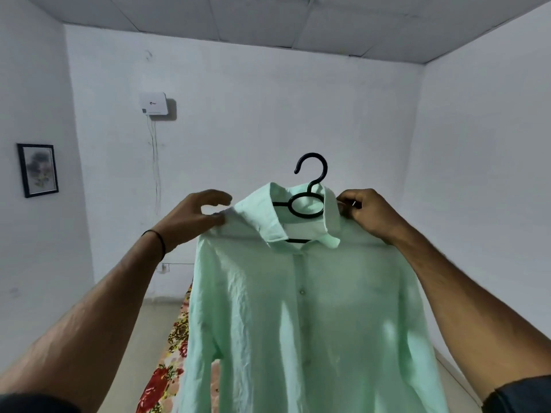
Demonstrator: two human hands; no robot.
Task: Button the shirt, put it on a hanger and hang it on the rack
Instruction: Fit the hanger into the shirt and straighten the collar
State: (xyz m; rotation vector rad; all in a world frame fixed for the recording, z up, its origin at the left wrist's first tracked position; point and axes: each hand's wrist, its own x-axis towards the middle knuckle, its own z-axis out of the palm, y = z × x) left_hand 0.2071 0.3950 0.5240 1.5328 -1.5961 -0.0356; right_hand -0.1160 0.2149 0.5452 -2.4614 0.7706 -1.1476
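A mint-green shirt (304, 317) hangs in the air in front of me on a black plastic hanger (310, 186), its front placket closed and its collar spread. The hanger's hook sticks up above the collar. My left hand (193, 217) pinches the shirt's left shoulder beside the collar, with the upper fingers spread. My right hand (362, 208) is closed on the right shoulder by the collar. No rack is in view.
White walls surround me. A white box with hanging cables (153, 103) is mounted on the far wall, and a framed picture (38, 169) hangs on the left wall. A floral-patterned cloth (171, 353) lies below, behind the shirt.
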